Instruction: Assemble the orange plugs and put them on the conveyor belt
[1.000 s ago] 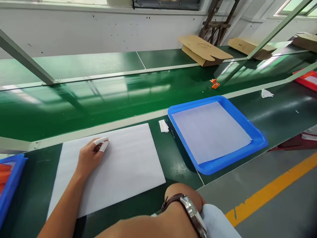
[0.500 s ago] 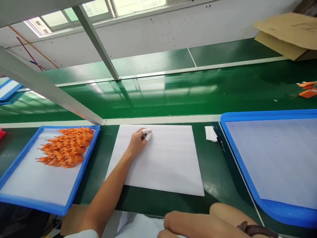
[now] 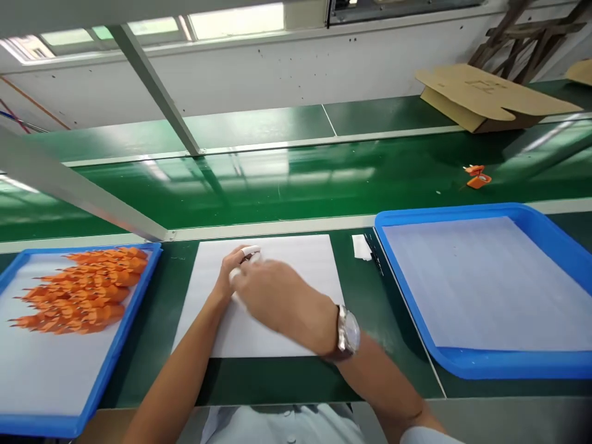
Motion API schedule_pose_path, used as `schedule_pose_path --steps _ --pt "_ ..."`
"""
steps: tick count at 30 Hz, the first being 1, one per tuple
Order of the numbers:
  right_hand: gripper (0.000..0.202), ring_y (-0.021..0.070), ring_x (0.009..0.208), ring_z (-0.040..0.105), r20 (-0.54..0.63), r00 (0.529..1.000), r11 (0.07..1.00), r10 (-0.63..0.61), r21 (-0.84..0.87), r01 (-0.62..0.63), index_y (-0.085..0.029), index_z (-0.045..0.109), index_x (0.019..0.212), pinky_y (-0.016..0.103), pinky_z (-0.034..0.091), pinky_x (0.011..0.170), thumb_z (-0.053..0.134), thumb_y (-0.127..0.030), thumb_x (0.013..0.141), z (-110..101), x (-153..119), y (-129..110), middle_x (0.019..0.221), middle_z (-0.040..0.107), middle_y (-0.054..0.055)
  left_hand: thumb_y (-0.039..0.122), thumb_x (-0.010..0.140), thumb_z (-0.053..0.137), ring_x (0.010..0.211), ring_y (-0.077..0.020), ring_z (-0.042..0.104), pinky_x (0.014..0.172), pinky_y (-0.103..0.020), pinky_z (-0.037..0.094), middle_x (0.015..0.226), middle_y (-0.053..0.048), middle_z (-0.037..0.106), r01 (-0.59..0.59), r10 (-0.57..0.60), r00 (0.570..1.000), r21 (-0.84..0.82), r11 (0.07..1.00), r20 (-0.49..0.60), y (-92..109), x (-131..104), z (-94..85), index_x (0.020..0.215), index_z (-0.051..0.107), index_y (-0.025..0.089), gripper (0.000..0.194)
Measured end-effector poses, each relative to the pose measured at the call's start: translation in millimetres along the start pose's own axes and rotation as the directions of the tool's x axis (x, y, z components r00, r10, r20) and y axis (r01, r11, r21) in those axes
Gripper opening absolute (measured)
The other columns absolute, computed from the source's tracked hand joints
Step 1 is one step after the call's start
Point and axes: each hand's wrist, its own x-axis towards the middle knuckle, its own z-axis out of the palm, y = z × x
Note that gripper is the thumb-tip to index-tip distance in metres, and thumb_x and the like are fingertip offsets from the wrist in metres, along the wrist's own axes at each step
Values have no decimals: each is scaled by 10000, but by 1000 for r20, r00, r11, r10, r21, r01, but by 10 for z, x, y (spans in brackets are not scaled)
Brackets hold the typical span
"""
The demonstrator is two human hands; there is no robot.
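White finger covers show on both hands. My left hand (image 3: 231, 269) rests over the white sheet (image 3: 287, 342), its fingers curled in. My right hand (image 3: 271, 290), with a watch (image 3: 349, 332) at the wrist, is right against it, its fingers pressed together and slightly blurred. Whatever either hand holds is hidden or too small to make out. Left of the sheet, rows of orange pieces (image 3: 87, 290) lie in a blue tray (image 3: 123, 345). Another blue tray (image 3: 462, 364), lined with white, stands to the right.
A small white paper piece (image 3: 361, 247) and thin dark tools (image 3: 374, 254) lie beside the right tray. Two orange pieces (image 3: 478, 180) sit on the green surface behind. Farther back is a cardboard box (image 3: 490, 98). A metal post (image 3: 92, 191) slants down at the left.
My right hand has come up from the bottom edge to meet my left hand over the sheet. The view has turned to the right, so the trays and sheet appear farther left.
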Motion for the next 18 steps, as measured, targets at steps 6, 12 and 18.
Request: schedule_pose_path --steps 6,12,18 --pt "182 227 825 652 -165 968 971 189 181 -158 -148 683 911 306 470 736 528 -72 853 460 484 829 922 710 111 130 842 568 626 -95 527 595 -229 453 982 -45 693 -11 14 998 43 999 -60 4 -1 36 964 703 176 187" --pt "351 185 791 657 -276 923 909 267 391 -146 -130 673 1146 289 500 728 405 -268 967 926 630 1266 932 736 85 180 898 554 675 -103 545 634 -237 466 1001 -42 691 -29 30 998 17 999 -59 29 -16 62 1080 708 217 242" --pt "374 193 745 656 -312 885 852 345 499 -157 -139 709 1137 312 516 714 471 -340 931 1144 645 1381 850 743 68 165 898 556 674 -112 544 651 -259 478 1036 -53 683 -10 8 998 -34 999 -68 -6 -51 103 1081 710 226 247"
